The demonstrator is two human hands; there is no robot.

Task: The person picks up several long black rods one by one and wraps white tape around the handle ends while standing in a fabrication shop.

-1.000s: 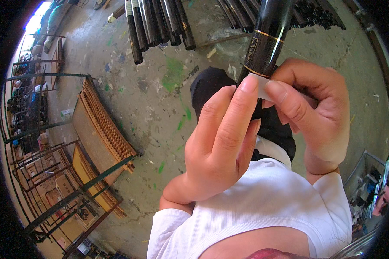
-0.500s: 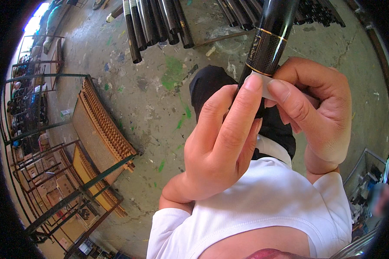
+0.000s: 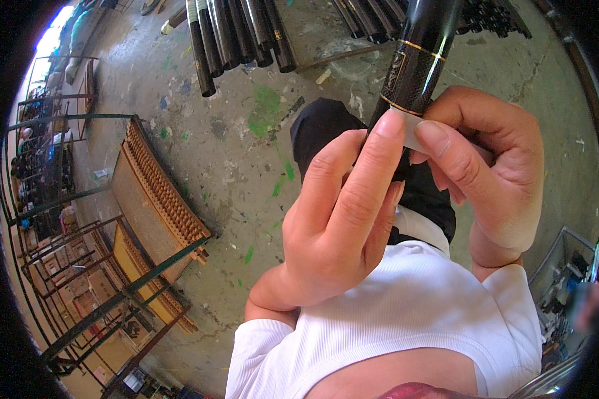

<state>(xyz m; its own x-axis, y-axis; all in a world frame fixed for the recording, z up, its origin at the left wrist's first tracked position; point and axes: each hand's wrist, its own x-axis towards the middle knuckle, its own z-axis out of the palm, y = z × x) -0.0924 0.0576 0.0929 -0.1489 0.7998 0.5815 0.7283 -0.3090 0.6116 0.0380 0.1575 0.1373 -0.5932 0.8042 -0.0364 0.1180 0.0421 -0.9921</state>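
A glossy black fishing rod section (image 3: 424,63) with gold rings and a gold-marked patterned band slants down from the top edge toward my hands. At its lower gold ring, a small whitish translucent strip (image 3: 414,132) lies against the rod. My right hand (image 3: 492,156) is closed, pinching the strip between thumb and bent index finger. My left hand (image 3: 343,213) is closed about the rod's near part, one long finger's tip pressing on the strip's left end. Its fingers hide most of the rod there.
Several black rods (image 3: 236,40) lie side by side on the paint-stained floor (image 3: 246,159) ahead, with more rods (image 3: 373,20) farther right. On the left stands a dark metal rack (image 3: 106,302) with notched wooden boards (image 3: 156,199). A grey-framed bin (image 3: 566,259) is at right.
My right hand has shifted very slightly to the right, and a little more of the strip shows. The rod has turned slightly, so its gold marking looks different.
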